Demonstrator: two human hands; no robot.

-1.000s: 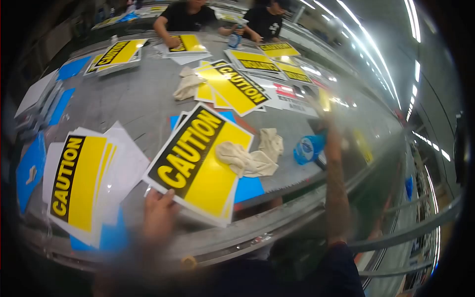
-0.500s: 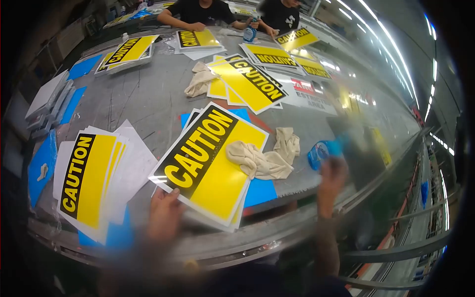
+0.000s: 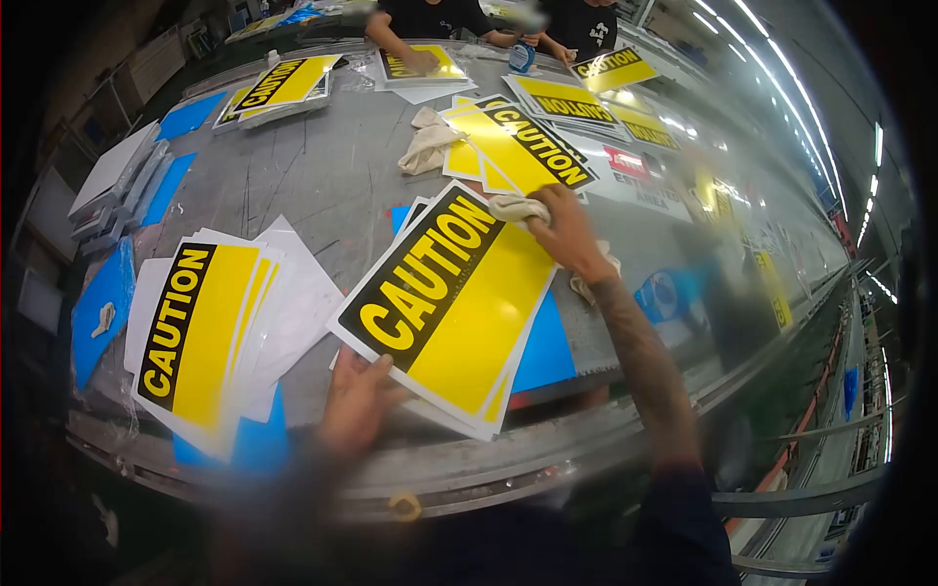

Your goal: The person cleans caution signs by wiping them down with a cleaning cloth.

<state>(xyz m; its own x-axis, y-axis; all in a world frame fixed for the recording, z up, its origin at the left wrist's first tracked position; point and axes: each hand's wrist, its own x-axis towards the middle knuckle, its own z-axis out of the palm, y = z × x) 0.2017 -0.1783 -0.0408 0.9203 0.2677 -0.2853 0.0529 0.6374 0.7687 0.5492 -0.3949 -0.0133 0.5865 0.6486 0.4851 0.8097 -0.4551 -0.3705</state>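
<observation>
A yellow and black caution sign (image 3: 479, 322) lies tilted on top of a small stack in front of me. My left hand (image 3: 362, 398) grips its lower left edge, thumb on top and the other fingers partly hidden. My right hand (image 3: 570, 234) is closed on a cream cloth (image 3: 518, 208), which touches the sign's upper right part. More of the cloth, or a second one, shows beyond my right wrist. To the right of my forearm is a blue spray bottle (image 3: 664, 295), partly blurred.
Another stack of caution signs (image 3: 220, 327) lies at left over blue sheets. Further off are caution signs (image 3: 532, 146) beside a crumpled cloth (image 3: 428, 143). White panels (image 3: 117, 176) are piled at far left. Two people in black shirts (image 3: 435, 18) work across the table (image 3: 322, 166).
My right hand has left the spray bottle, moved up and left, and taken hold of the cloth on the sign. My left hand stays on the sign's edge. The view has shifted slightly.
</observation>
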